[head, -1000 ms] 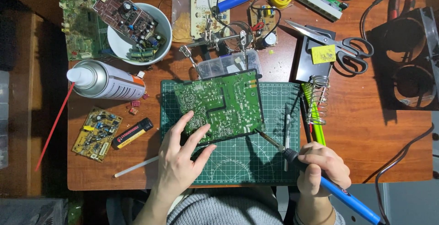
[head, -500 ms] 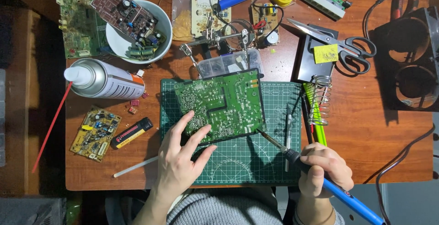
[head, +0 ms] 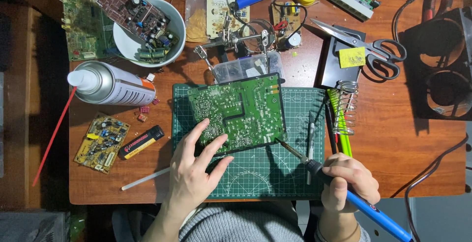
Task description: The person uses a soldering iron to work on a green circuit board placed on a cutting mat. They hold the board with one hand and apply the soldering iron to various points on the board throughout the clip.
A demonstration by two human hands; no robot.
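The right hand (head: 350,182) is clenched around the blue handle of a soldering iron (head: 344,193), held like a pen, and the metal tip reaches up and to the left from the grip, to the lower right corner of the green circuit board (head: 239,112). The left hand (head: 195,170) grasps nothing; it lies with spread fingers on the lower left part of the board and presses it onto the green cutting mat (head: 265,170).

To do this step well, I think the tip should rest on one joint only and the holding fingers should stay away from it, because the board can slip on the mat.

Just beyond the right grip, toward the far side, is the coil iron stand (head: 346,107). Farther to the left lie a spray can (head: 114,85) and a lighter (head: 141,142).
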